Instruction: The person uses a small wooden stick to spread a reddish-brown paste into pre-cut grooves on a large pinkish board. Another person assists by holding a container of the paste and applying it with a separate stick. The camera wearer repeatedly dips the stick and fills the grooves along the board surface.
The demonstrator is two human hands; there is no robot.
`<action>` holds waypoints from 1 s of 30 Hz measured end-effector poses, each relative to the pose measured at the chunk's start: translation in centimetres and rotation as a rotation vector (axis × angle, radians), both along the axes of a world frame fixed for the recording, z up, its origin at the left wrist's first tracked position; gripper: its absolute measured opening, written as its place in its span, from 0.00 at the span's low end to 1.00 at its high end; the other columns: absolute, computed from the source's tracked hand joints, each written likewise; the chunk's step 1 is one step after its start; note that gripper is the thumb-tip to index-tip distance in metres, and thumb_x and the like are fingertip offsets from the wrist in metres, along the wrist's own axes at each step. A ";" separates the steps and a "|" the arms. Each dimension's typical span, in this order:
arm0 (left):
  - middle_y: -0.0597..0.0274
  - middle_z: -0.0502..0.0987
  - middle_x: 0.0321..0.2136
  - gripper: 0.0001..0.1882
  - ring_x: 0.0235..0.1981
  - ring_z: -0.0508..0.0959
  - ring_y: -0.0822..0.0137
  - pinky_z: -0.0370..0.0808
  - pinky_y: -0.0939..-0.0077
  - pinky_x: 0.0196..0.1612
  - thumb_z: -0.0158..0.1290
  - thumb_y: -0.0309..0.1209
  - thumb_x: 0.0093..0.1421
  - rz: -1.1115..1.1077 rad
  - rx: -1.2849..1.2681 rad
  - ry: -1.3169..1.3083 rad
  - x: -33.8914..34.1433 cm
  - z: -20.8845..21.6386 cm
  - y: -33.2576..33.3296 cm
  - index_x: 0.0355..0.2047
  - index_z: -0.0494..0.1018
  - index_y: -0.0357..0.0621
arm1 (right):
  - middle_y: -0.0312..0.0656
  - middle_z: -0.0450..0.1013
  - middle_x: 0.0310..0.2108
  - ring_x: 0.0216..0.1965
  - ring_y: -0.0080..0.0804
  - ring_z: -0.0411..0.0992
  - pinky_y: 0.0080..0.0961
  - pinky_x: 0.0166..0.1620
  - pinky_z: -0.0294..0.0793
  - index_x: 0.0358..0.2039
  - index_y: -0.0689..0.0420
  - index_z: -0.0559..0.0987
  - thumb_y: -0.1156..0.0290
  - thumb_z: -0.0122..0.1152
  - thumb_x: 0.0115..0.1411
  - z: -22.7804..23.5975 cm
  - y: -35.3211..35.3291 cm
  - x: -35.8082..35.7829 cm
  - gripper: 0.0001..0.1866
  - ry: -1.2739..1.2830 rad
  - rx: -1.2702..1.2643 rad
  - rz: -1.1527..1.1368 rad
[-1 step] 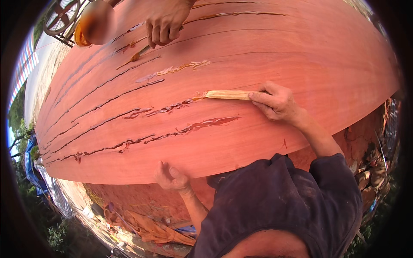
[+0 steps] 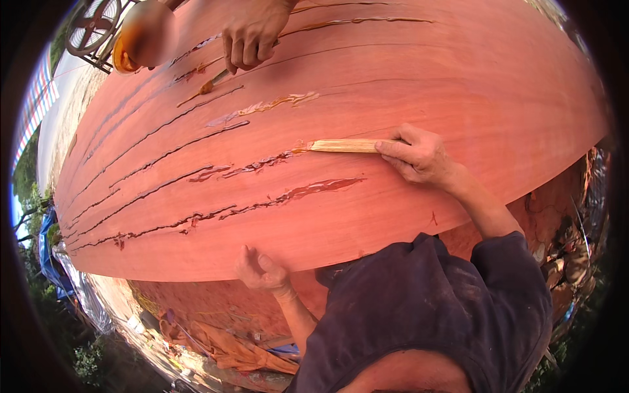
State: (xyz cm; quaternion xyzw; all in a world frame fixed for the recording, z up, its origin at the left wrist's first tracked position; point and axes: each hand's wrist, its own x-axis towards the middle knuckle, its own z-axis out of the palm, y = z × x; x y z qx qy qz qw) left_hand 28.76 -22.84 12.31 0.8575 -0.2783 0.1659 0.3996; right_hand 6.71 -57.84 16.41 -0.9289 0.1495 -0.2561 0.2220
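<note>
A large, curved, reddish wooden surface (image 2: 393,98) bulges in front of me, scored by long dark lines with lumpy brown-red paste along them. My right hand (image 2: 419,156) grips a flat, pale wooden stick (image 2: 344,145) between thumb and fingers. The stick's far tip touches the right end of a paste-smeared seam (image 2: 262,164). Down at the surface's near edge, my left hand (image 2: 262,270) holds nothing, its thumb and fingers apart. Below it runs another seam (image 2: 314,188) with glossy dark-red paste.
Across the surface, another person's hand (image 2: 252,39) holds a thin tool with a brown, paste-coated end (image 2: 206,86). A spoked wheel (image 2: 94,26) stands at the far left. Cloth scraps (image 2: 229,344) lie on the ground below, and stones (image 2: 576,268) at the right.
My right hand and the stick have shifted slightly left along the seam. My left hand and the other person's hand stay where they were.
</note>
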 end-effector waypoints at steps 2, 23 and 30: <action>0.47 0.79 0.39 0.25 0.40 0.80 0.51 0.80 0.62 0.40 0.54 0.43 0.69 0.001 -0.004 -0.017 0.1 0.0 0.0 0.50 0.78 0.28 | 0.42 0.76 0.32 0.27 0.35 0.74 0.31 0.24 0.72 0.45 0.53 0.87 0.76 0.73 0.58 0.0 0.0 -0.1 0.13 0.025 -0.021 0.006; 0.50 0.78 0.39 0.29 0.40 0.78 0.55 0.78 0.64 0.39 0.54 0.50 0.69 0.020 -0.037 0.028 0.4 -1.0 0.4 0.50 0.79 0.30 | 0.39 0.76 0.25 0.24 0.26 0.73 0.28 0.26 0.70 0.44 0.63 0.83 0.71 0.60 0.72 0.5 -1.7 -5.8 0.09 -0.083 0.505 -0.319; 0.49 0.79 0.35 0.28 0.35 0.78 0.52 0.79 0.61 0.37 0.54 0.50 0.69 0.065 -0.011 -0.041 0.1 -0.9 0.3 0.46 0.80 0.30 | 0.32 0.76 0.28 0.24 0.14 0.66 0.17 0.29 0.68 0.52 0.64 0.81 0.66 0.53 0.75 1.8 0.5 -6.9 0.16 0.022 1.267 -0.329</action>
